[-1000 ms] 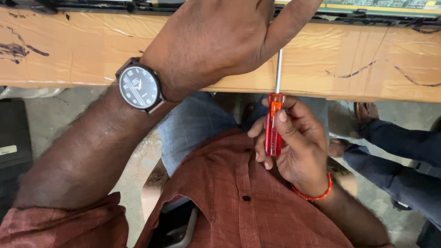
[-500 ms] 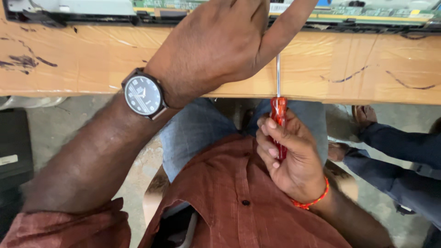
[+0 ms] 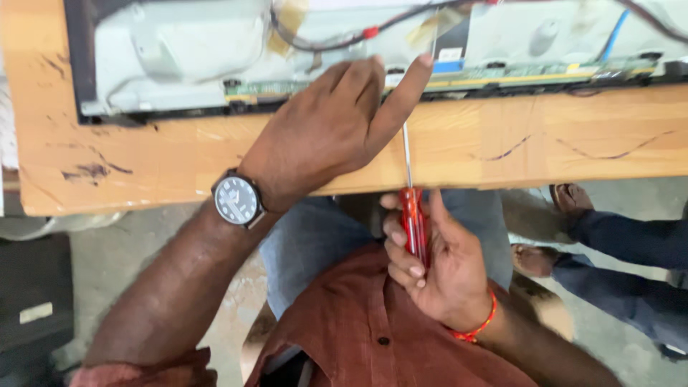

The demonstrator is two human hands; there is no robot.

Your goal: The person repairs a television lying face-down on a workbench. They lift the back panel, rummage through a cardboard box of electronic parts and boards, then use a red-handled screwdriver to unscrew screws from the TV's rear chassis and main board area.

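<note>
My right hand (image 3: 433, 261) grips the red handle of a screwdriver (image 3: 413, 223), whose thin steel shaft runs up past the edge of the wooden table (image 3: 179, 165) and behind my left forefinger. My left hand (image 3: 330, 129), with a dark wristwatch (image 3: 236, 200) on it, hovers over the table with the forefinger stretched toward the lower edge of an opened electronic panel (image 3: 215, 50). A narrow green circuit strip (image 3: 516, 77) and a red and black cable (image 3: 337, 39) show along that edge. The screwdriver's tip is hidden by my finger.
Another person's legs and sandalled feet (image 3: 566, 208) stand on the concrete floor at the right, under the table's edge. A dark box (image 3: 32, 308) sits on the floor at the left. My lap in a rust shirt and jeans fills the bottom middle.
The view has tilted up, bringing the opened panel into sight. My left forefinger has stayed extended and now sits by the panel's edge. The right hand keeps the screwdriver upright.
</note>
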